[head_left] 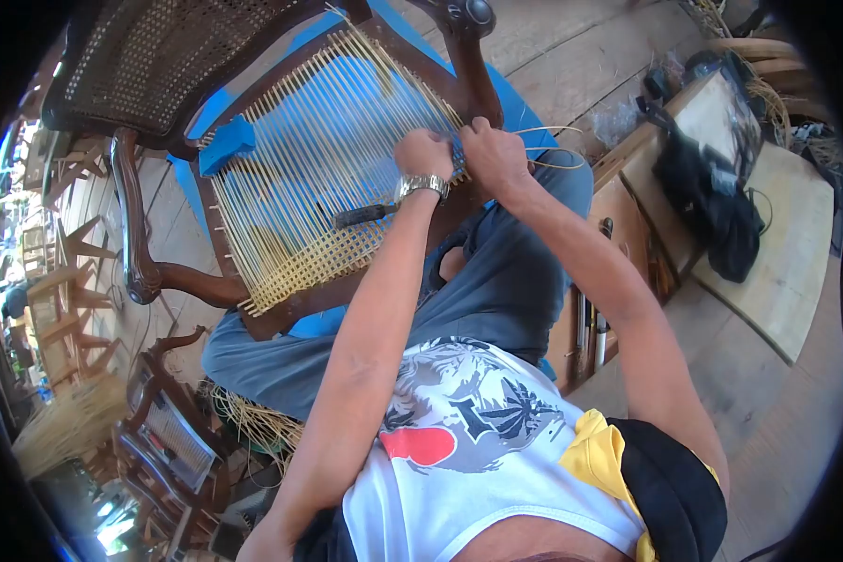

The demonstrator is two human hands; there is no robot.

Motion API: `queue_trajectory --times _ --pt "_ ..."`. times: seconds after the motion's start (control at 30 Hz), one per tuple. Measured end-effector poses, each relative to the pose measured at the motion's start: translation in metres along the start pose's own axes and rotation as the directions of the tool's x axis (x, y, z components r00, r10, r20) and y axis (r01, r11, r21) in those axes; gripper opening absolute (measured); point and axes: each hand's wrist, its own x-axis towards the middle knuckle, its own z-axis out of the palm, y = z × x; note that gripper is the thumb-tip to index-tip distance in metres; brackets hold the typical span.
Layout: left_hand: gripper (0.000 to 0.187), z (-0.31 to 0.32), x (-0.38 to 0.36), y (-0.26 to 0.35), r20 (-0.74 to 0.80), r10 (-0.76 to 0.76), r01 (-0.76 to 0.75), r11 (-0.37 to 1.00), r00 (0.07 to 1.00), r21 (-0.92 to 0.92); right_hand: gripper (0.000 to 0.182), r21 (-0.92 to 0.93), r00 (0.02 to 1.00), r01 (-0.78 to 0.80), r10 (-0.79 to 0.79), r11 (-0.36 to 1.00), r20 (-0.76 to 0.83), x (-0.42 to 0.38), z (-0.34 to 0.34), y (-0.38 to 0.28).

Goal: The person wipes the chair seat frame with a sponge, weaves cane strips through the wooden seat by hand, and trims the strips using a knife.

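Note:
A dark wooden armchair has a seat frame (pixel 217 220) strung with pale cane strands (pixel 309 140), woven crosswise along the near edge. My left hand (pixel 423 155), with a metal watch at the wrist, is closed over the strands by the right rail; what its fingers hold is hidden. Beside it, my right hand (pixel 494 159) is closed at that rail. A loose cane strand (pixel 557 150) loops out from under its right side. Below my left wrist, a tool with a dark handle (pixel 358 216) lies on the strands. Toward the seat's left edge sits a blue block (pixel 227 145).
The chair's caned back (pixel 159 66) rises at upper left, over a blue sheet (pixel 515 98). A black bag (pixel 712 187) rests on boards at right, near several tools (pixel 590 328). Bundled cane (pixel 253 421) and another chair frame (pixel 173 421) stand lower left.

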Motion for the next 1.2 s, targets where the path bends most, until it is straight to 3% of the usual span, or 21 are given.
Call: queue_trajectory --times 0.23,0.33,0.43,0.73,0.93,1.2 --pt "0.025 0.004 -0.005 0.011 -0.050 -0.062 0.062 0.998 0.997 0.003 0.013 0.037 0.998 0.030 -0.031 0.999 0.050 0.003 -0.005 0.004" --pt "0.024 0.011 -0.005 0.012 -0.185 -0.090 0.080 0.995 0.979 -0.062 0.013 0.060 0.999 0.022 -0.025 0.998 0.043 0.002 -0.003 0.005" --pt "0.023 0.011 -0.006 0.011 -0.114 -0.104 0.095 0.993 0.988 -0.075 0.013 0.066 0.998 0.028 -0.032 0.997 0.049 0.002 0.000 0.006" --pt "0.022 -0.001 0.006 0.026 0.052 -0.070 0.060 0.985 0.996 0.163 0.015 0.075 0.997 0.062 -0.065 0.995 0.050 0.000 -0.007 0.007" --pt "0.027 0.001 0.001 0.023 -0.007 -0.146 0.146 0.988 0.989 0.049 0.015 0.074 0.997 0.051 -0.054 0.996 0.049 0.000 0.003 0.008" --pt "0.031 0.003 -0.007 -0.006 -0.107 -0.025 0.011 0.991 0.994 -0.136 0.011 0.098 0.996 0.092 -0.091 0.991 -0.020 0.013 0.009 0.001"
